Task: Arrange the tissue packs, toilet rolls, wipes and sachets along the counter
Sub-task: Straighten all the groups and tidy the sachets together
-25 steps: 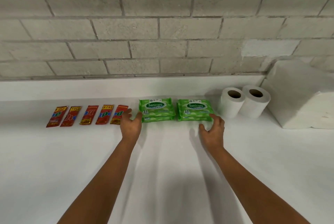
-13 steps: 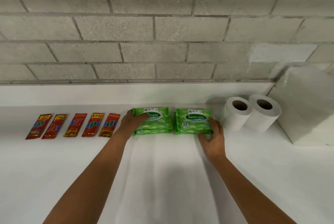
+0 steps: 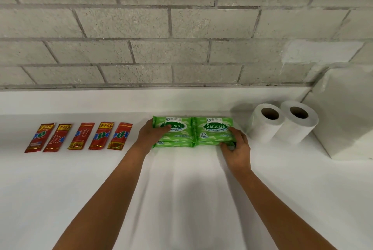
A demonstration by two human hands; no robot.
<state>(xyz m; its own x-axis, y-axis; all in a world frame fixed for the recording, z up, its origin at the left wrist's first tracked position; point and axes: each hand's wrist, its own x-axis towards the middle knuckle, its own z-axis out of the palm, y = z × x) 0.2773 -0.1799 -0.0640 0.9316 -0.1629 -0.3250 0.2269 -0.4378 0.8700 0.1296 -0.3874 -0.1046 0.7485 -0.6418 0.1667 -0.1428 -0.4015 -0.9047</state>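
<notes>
both hands sit on the green wipes packs: the left hand [image 3: 150, 135] grips the left stack [image 3: 177, 131] at its outer edge, the right hand [image 3: 235, 145] pinches the right stack [image 3: 214, 129] at its near corner. between the grips the stacks touch. they look soft, slick and light, best squeezed by the edges.

Bright, even indoor light w/ no visible source. White counter [image 3: 60, 199] is nearly blown out, little surface detail. Soft grey shadows fan toward the near edge beneath both forearms; another sits left of the toilet rolls [image 3: 282, 122], on the back ledge. Wide-angle lens bends the block wall's [image 3: 181, 27] mortar lines toward the edges. Focus slightly soft throughout; sachet [image 3: 80, 136] print smeared.
</notes>
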